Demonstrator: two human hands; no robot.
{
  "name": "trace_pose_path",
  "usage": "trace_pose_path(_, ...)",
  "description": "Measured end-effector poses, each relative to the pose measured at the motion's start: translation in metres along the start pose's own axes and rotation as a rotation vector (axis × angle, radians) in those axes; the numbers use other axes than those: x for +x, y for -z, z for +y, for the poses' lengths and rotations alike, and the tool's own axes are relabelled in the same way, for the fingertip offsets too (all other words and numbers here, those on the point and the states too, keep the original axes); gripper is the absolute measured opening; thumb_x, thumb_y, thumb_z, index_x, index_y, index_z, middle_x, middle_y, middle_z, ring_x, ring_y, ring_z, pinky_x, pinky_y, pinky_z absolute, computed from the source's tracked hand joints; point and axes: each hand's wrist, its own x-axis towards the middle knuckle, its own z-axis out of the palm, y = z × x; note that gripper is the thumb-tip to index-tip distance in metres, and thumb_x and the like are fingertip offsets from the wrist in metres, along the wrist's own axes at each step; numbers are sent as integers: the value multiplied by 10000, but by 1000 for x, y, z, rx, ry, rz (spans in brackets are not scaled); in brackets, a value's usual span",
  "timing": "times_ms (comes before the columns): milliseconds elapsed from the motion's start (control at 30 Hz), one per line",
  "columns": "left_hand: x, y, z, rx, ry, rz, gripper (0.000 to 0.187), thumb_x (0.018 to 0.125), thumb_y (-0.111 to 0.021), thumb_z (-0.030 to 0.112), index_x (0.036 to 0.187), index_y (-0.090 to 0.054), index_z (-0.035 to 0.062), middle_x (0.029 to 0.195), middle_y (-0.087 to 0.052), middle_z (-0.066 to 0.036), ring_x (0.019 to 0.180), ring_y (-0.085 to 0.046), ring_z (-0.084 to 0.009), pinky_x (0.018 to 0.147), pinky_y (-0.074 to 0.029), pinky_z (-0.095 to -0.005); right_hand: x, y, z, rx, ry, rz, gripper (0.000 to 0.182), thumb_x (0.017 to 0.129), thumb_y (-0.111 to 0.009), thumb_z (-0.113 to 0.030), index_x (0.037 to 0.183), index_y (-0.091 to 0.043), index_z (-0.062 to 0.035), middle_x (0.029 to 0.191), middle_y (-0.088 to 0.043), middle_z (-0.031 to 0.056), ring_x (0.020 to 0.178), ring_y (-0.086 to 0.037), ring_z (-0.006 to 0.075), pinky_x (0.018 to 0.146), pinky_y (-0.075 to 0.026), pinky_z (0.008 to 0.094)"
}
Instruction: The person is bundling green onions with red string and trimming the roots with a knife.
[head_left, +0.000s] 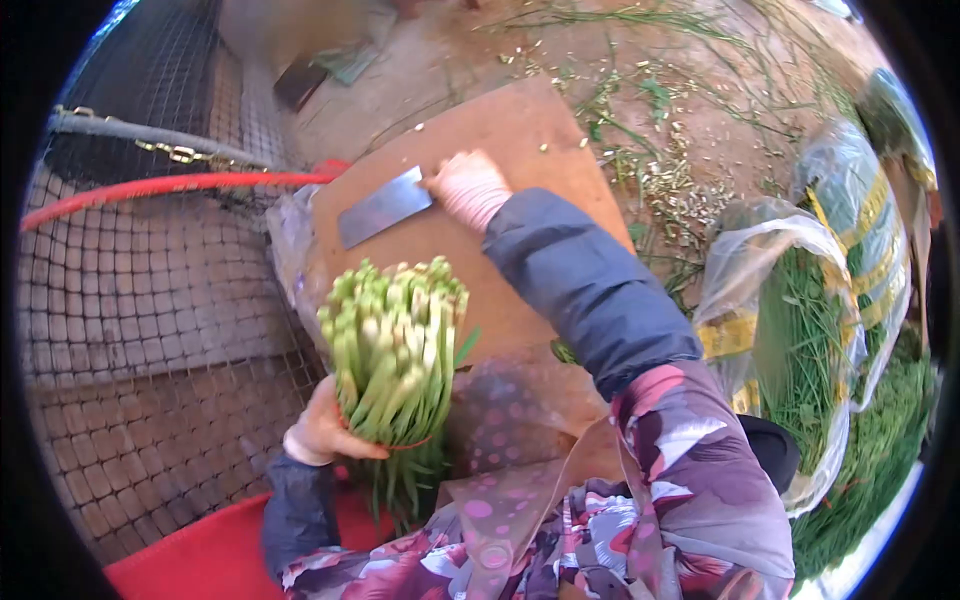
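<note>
On my right I see clear plastic bags standing open and packed with long green stalks; yellow bands run round them. More loose greens lie heaped below the bags at the right edge.

My left hand is curled tight around a bundle of green stalks, gripping it low down where a red band ties it. The bundle stands upright with its pale cut ends pointing up at me, just in front of the near edge of the wooden board. My right hand is closed on the handle of a cleaver; the handle itself is hidden under my fingers. The flat blade lies over the board, pointing left.

The board sits on bare earth littered with trimmed bits and stray stalks, thickest just right of the board. A crumpled clear plastic sheet lies at the board's left edge. Left of that, wire mesh fills the view, with a red hose and a grey bar running across it. My dark blue sleeve crosses the board's right side and covers part of it, and a patterned apron fills the bottom of the view beside something red.
</note>
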Motion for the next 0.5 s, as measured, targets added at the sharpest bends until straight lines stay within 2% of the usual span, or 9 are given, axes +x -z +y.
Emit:
trace_pose_path(67,16,-17,-8,-245,52,38,958,547,-884,132,1375,-422,1,1283,-563,-71,1180,-519,-195,1013,-404,-350,-27,14,17,424,-170,237,223,910,-565,-235,1061,-722,-188,976,-701,78,980,-642,207,858,-474,364)
trace_pose_path(100,26,-19,-10,-298,67,16,954,555,-873,163,1377,-419,-1,1278,-569,-73,1170,-529,-199,1015,-404,-352,-51,22,22,1188,-289,244,352,972,-521,-302,1218,-631,-77,1137,-669,62,1019,-618,168,902,-465,315)
trace_pose_path(167,45,-29,-13,-349,38,-5,931,576,-846,225,1373,-422,-4,1266,-581,-91,1148,-553,-211,1018,-407,-359,-114,88,18,1567,-323,203,535,999,-466,-380,1402,-426,-32,1220,-614,113,1092,-583,180,947,-446,310)
trace_pose_path(200,52,-33,-8,-345,35,-33,931,576,-846,225,1373,-422,-4,1266,-581,-91,1148,-553,-211,1018,-407,-359,-144,101,11,1505,-222,289,581,966,-536,-367,1417,-398,-28,1252,-589,129,1091,-582,196,957,-446,326)
trace_pose_path(267,66,-46,2,-367,46,-106,896,601,-826,223,1368,-424,-4,1266,-579,-106,1151,-555,-216,1020,-408,-361,-196,125,-18,1505,-495,264,657,771,-765,-248,1321,-493,-13,1218,-601,98,1118,-576,212,975,-443,330)
trace_pose_path(333,73,-60,12,-340,44,-163,908,602,-824,245,1376,-416,3,1268,-580,-105,1152,-559,-220,1022,-411,-365,-228,128,-28,754,-214,512,531,743,-773,-197,1219,-576,-69,1007,-662,110,925,-640,230,828,-508,326)
trace_pose_path(367,75,-71,17,-319,46,-188,919,604,-822,267,1385,-408,11,1270,-580,-104,1154,-562,-224,1024,-415,-369,-239,133,-30,728,-230,538,531,743,-773,-197,1219,-576,-69,1007,-662,110,925,-640,230,828,-508,326)
trace_pose_path(433,74,-90,26,-290,7,-231,893,622,-804,266,1384,-410,15,1267,-583,-108,1145,-571,-227,1012,-429,-371,-250,144,-33,533,-400,256,401,701,-771,-291,1034,-644,-106,834,-651,117,798,-640,299,708,-506,387)
trace_pose_path(500,71,-101,33,-274,1,-282,870,632,-804,244,1373,-418,2,1268,-578,-107,1147,-563,-217,1015,-420,-363,-264,153,-34,355,-334,283,259,735,-725,-214,964,-660,-111,775,-638,112,737,-636,307,670,-508,385)
